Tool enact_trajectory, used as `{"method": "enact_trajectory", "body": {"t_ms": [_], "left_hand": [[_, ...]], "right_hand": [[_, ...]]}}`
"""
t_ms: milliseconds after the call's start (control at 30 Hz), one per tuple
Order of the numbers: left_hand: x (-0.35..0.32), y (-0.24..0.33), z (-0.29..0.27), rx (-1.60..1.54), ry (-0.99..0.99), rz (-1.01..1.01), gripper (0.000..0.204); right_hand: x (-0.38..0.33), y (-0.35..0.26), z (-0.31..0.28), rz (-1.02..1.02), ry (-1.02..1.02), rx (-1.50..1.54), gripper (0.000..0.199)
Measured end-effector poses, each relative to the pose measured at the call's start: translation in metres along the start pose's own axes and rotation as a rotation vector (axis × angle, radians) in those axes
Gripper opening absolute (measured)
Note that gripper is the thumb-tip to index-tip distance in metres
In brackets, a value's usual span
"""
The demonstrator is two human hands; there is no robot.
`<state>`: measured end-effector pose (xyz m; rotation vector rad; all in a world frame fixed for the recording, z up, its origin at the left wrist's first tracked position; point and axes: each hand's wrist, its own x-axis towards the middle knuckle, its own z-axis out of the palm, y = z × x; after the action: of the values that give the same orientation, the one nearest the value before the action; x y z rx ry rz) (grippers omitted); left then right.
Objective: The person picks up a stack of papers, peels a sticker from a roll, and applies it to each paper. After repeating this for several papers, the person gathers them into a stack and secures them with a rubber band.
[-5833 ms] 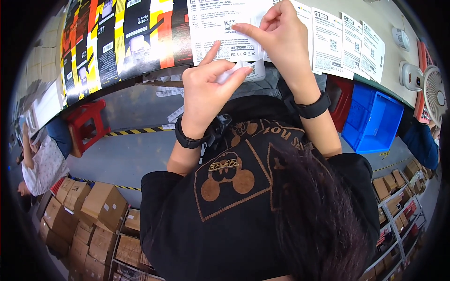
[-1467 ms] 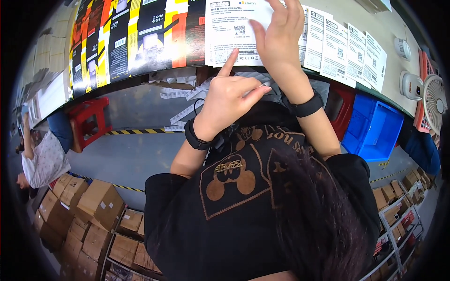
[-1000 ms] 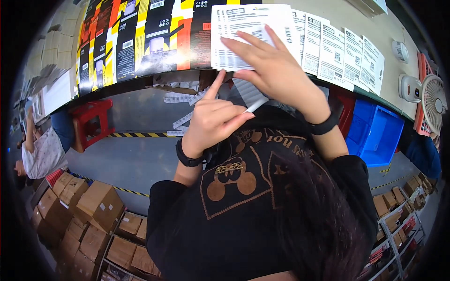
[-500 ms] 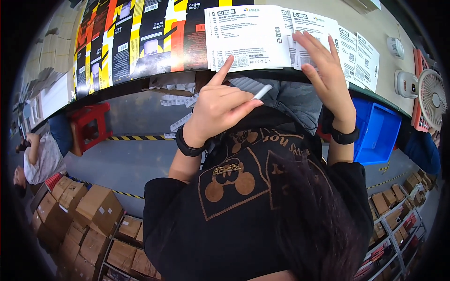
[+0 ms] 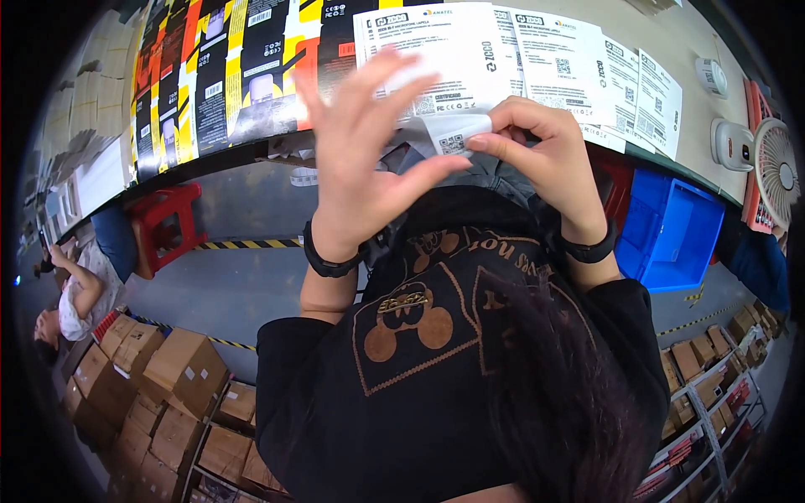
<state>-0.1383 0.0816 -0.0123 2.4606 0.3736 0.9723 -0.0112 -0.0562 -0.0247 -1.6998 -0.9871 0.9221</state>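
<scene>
My right hand (image 5: 541, 151) pinches the corner of a white printed sheet (image 5: 457, 134) at the table's front edge. That sheet is curled, with a square code facing up; I cannot tell whether it joins the pile behind it. Beside it, my left hand (image 5: 360, 159) is raised and blurred, its fingers spread and holding nothing. The left thumb reaches toward the curled paper. Behind both hands lies a pile of white printed sheets (image 5: 436, 50), with more overlapping white sheets (image 5: 562, 63) fanned out to the right.
Black, yellow and orange printed packaging (image 5: 243, 75) covers the table's left part. A small fan (image 5: 773, 163) and a white device (image 5: 732, 149) stand at right. Below are a blue bin (image 5: 671, 235) and a red stool (image 5: 168, 222). Cartons (image 5: 180, 369) and another person (image 5: 84, 285) are at left.
My left hand has let go of a slim white piece and opened, rising left. My right hand has come down from the right-hand sheets and closed on the curled sheet.
</scene>
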Motion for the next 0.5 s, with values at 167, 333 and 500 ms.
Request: {"method": "enact_trajectory", "body": {"t_ms": [167,333,500], "left_hand": [[-0.014,0.001,0.013,-0.414,-0.204,-0.226,0.01],[-0.013,-0.004,0.019,-0.457,-0.234,-0.293,0.01],[-0.001,-0.008,0.021,-0.514,-0.236,-0.305,0.01]], "right_hand": [[0.0,-0.004,0.009,0.02,0.183,0.225,0.011],[0.007,-0.001,-0.001,0.01,0.137,0.216,0.009],[0.021,-0.011,-0.012,-0.03,0.107,0.149,0.006]]}}
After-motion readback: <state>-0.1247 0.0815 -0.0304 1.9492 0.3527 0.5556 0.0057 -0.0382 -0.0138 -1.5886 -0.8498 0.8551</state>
